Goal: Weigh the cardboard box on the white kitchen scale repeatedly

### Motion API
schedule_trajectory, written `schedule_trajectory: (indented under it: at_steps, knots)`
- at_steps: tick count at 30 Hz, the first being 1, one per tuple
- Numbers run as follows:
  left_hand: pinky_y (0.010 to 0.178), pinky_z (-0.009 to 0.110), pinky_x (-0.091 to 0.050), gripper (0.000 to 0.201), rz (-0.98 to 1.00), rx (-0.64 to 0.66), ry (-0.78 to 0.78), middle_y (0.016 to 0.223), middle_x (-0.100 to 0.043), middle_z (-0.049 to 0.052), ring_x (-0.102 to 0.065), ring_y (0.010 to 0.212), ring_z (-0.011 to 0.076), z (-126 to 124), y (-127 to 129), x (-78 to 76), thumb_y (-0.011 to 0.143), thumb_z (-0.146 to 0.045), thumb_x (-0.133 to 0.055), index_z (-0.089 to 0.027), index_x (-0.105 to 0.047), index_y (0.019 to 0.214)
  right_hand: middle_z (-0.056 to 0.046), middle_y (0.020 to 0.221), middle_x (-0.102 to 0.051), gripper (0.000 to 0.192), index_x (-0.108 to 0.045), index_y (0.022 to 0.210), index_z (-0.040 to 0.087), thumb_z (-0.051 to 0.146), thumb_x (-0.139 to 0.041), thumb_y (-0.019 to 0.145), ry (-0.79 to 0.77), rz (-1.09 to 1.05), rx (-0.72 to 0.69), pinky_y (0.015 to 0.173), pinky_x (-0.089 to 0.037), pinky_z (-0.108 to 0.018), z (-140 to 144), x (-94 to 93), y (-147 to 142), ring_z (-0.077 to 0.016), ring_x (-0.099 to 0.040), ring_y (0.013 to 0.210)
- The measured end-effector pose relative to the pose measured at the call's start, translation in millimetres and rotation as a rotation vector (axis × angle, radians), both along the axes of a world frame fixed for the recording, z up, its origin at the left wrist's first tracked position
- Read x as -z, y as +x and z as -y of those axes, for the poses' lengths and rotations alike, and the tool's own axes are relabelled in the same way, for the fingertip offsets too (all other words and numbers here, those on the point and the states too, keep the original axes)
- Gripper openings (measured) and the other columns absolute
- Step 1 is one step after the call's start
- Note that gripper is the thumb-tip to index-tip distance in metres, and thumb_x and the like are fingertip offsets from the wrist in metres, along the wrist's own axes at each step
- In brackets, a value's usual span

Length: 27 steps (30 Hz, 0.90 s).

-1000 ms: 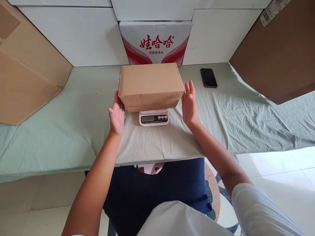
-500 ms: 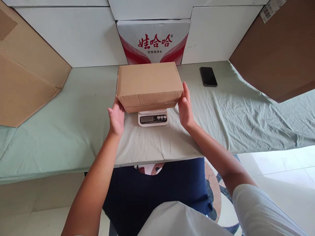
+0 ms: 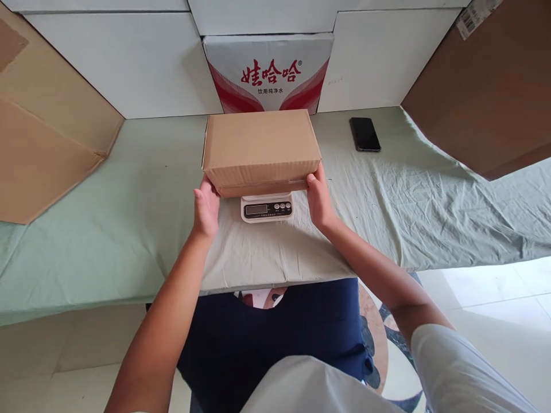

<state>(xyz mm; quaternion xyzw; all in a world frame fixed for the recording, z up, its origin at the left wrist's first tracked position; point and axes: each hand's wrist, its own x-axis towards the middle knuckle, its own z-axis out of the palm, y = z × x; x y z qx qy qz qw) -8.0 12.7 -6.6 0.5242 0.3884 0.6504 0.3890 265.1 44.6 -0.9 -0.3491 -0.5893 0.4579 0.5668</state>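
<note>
A closed brown cardboard box (image 3: pixel 262 140) sits on or just over a small white digital scale (image 3: pixel 267 207); I cannot tell whether its weight rests there. The scale's display and buttons show in front, while the box hides its platform. My left hand (image 3: pixel 206 207) is at the box's lower left corner, thumb out and fingers tucked behind the side and underneath. At the lower right corner my right hand (image 3: pixel 319 195) grips the box, its thumb at the front face and the other fingers mostly hidden behind the side.
A black phone (image 3: pixel 365 134) lies on the green cloth (image 3: pixel 142 229) to the right. Behind the box stands a white and red carton (image 3: pixel 269 71) with Chinese lettering. Large brown cardboard panels flank the table at left (image 3: pixel 51 132) and right (image 3: pixel 486 103).
My right hand has slid slightly down and toward me, its thumb now at the front of the box. My left hand has shifted a little right. The box has barely moved.
</note>
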Motion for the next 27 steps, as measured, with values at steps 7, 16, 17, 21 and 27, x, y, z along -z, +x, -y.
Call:
schedule_trajectory:
  at_steps: [7,16,17,21,27]
  knots:
    - [0.142,0.057,-0.043,0.091,-0.018,0.060,0.013,0.161,-0.074,0.011,-0.053,0.169,0.0396,-15.7,-3.5,-8.5,0.091,-0.103,-0.047,-0.035,-0.081,0.141,0.002,0.181,-0.052,0.090,-0.044,0.170,0.048,0.088,-0.061,0.091,0.011,-0.041,0.013,0.149,-0.037,-0.061,-10.2,-5.6,1.9,-0.0353,-0.042,0.174]
    - [0.148,0.053,-0.033,0.089,0.004,0.089,0.023,0.164,-0.072,0.003,-0.049,0.172,0.0320,-104.9,-12.6,-35.4,0.089,-0.107,-0.046,-0.039,-0.079,0.137,0.010,0.186,-0.043,0.100,-0.034,0.174,0.054,0.103,-0.042,0.089,0.191,0.090,0.031,0.153,-0.023,-0.064,-124.9,-17.8,0.0,-0.0329,-0.024,0.184]
    - [0.148,0.052,-0.032,0.091,0.012,0.069,0.025,0.166,-0.070,0.003,-0.050,0.172,0.0306,-118.0,-10.3,-33.4,0.089,-0.107,-0.045,-0.038,-0.078,0.139,0.012,0.187,-0.042,0.100,-0.034,0.174,0.054,0.104,-0.041,0.088,0.189,0.083,0.051,0.154,-0.021,-0.063,-137.4,-17.9,-3.7,-0.0313,-0.020,0.186]
    - [0.149,0.046,-0.029,0.100,0.072,-0.066,-0.111,0.177,-0.060,0.005,-0.038,0.179,0.0254,-159.6,0.0,-16.2,0.094,-0.106,-0.028,-0.036,-0.070,0.151,0.010,0.187,-0.045,0.103,-0.040,0.172,0.049,0.103,-0.048,0.085,0.135,0.032,0.074,0.156,-0.018,-0.058,-167.5,-12.8,-18.4,-0.0293,-0.023,0.185]
    - [0.148,0.046,-0.028,0.110,0.104,-0.115,-0.216,0.182,-0.054,0.013,-0.031,0.181,0.0292,-180.2,1.3,13.8,0.090,-0.107,-0.033,-0.027,-0.067,0.157,0.003,0.184,-0.053,0.114,-0.050,0.166,0.037,0.107,-0.047,0.076,0.016,0.017,0.078,0.155,-0.026,-0.052,-170.2,5.6,-25.6,-0.0281,-0.037,0.180]
